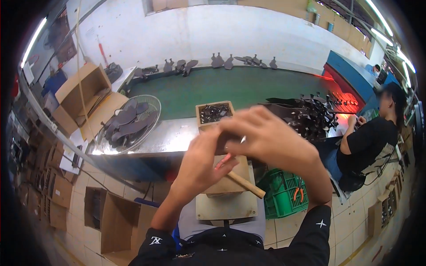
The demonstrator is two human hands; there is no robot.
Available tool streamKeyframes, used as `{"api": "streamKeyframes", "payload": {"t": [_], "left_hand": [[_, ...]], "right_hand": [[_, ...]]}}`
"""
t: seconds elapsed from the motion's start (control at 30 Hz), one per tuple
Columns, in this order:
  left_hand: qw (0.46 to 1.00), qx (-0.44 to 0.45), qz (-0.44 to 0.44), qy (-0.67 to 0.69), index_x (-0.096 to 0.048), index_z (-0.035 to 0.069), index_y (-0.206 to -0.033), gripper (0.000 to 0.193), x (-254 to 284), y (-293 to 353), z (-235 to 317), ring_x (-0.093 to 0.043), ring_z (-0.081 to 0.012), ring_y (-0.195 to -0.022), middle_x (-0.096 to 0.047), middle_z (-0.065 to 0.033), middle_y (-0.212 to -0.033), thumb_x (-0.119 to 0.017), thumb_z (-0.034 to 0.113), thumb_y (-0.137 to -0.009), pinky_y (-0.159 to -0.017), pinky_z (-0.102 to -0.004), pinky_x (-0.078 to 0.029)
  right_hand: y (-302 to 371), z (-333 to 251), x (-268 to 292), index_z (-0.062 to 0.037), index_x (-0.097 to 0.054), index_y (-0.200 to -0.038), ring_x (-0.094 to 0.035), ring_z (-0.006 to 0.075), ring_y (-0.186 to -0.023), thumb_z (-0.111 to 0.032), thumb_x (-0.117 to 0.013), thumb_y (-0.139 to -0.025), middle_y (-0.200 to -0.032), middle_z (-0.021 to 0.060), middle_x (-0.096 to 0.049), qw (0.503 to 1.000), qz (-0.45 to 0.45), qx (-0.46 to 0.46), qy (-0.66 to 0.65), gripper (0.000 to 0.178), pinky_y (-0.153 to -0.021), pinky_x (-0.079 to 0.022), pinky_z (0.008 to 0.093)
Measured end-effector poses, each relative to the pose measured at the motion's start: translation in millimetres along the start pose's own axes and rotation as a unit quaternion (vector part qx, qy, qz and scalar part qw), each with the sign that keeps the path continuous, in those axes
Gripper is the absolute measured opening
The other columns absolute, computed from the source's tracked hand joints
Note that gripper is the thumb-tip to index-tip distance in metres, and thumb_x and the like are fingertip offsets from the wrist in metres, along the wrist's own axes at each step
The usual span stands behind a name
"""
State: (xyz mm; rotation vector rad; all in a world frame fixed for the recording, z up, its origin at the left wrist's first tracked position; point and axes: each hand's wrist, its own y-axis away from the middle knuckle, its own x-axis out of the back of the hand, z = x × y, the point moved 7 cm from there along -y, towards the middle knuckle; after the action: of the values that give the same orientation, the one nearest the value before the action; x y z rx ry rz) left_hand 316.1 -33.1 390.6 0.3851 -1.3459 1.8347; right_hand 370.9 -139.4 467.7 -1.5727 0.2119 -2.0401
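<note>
My left hand (199,155) and my right hand (270,139) meet with curled fingers in front of my chest. Something dark (230,141) shows between them, and a small shiny bit glints by my right fingers; its kind is hidden. A reddish piece (224,161) appears beside my left thumb; I cannot tell whether it is held. Below, a hammer's wooden handle (246,184) lies slanted across a block (239,166) on a pale board (226,207) over my lap. Behind my hands, a box (198,116) holds small dark parts.
A wire basket (155,116) of dark soles stands left on the metal bench (179,128). Dark straps (310,115) pile up right. Beyond runs a green conveyor belt (199,91). A green crate (275,195) with orange-handled pliers (298,193) sits low right. A co-worker (372,137) sits farther right.
</note>
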Motion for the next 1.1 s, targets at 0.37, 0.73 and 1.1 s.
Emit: {"api": "streamKeyframes", "payload": {"t": [0.37,0.73,1.1], "left_hand": [[0.797,0.341,0.086,0.491,-0.058,0.001,-0.129,0.036,-67,108,-83,-0.054,-0.013,-0.111,-0.058,-0.0065,-0.123,-0.064,0.008,-0.093,-0.096,-0.0265,-0.043],[0.965,0.213,-0.056,-0.145,-0.058,0.009,-0.13,0.048,-151,65,-149,-0.048,-0.0347,-0.127,-0.051,-0.0187,-0.137,-0.071,0.027,-0.088,-0.104,-0.0364,-0.04],[0.968,0.148,-0.152,-0.131,-0.07,-0.004,-0.087,0.02,-222,-118,-259,-0.068,-0.0365,-0.082,-0.068,-0.024,-0.089,-0.076,0.012,-0.076,-0.072,-0.0443,-0.053]], "right_hand": [[176,-66,-203,-0.0019,-0.039,-0.139,-0.057,0.0427,-0.11,-0.036,-0.077,-0.08,-0.135,0.0244,-0.048,0.791,-0.059,-0.581,-0.179,0.078,-0.085,-0.053,0.0432],[397,-157,-162,0.0064,-0.061,-0.082,-0.052,0.0053,-0.059,-0.013,-0.077,-0.082,-0.063,0.001,-0.058,0.514,0.274,-0.761,-0.286,0.026,-0.052,-0.041,0.022],[421,-216,-234,0.0039,-0.068,-0.085,-0.052,0.0114,-0.059,-0.024,-0.072,-0.088,-0.063,0.0079,-0.061,0.467,0.186,-0.828,-0.249,0.029,-0.057,-0.044,0.032]]}}
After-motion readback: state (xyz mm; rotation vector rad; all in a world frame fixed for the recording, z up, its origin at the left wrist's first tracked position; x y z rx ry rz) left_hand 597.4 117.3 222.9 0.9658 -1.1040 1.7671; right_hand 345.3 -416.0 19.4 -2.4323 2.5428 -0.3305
